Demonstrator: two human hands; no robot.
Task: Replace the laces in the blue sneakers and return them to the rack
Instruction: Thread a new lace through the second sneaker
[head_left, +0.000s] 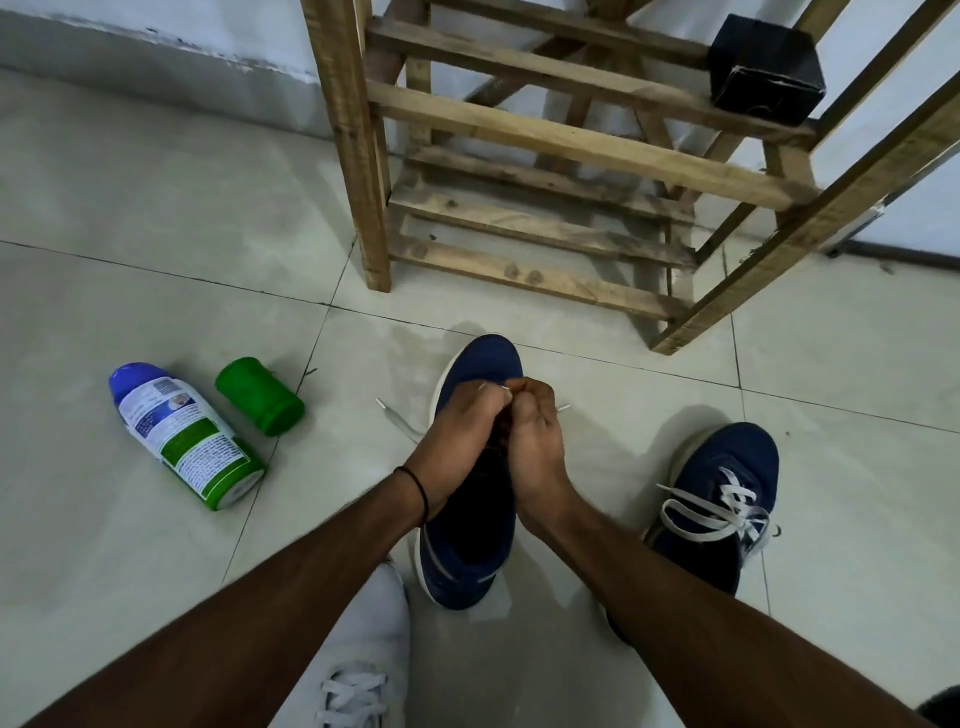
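Note:
A blue sneaker (470, 551) lies on the tiled floor in the middle, toe pointing away from me. My left hand (457, 431) and my right hand (535, 441) meet over its eyelet area, fingers curled, pinching a white lace (400, 423) near the toe. One lace end trails out to the left, and a short tip (563, 409) sticks out to the right. The lacing itself is hidden under my hands. The second blue sneaker (722, 499) stands to the right with white laces threaded and loose. The wooden rack (545, 140) rises just behind.
A white-and-green bottle (182, 436) lies on its side at the left, next to a green cap (260, 397). A black box (766, 67) sits on a rack shelf. My white shoe (358, 670) shows at the bottom edge.

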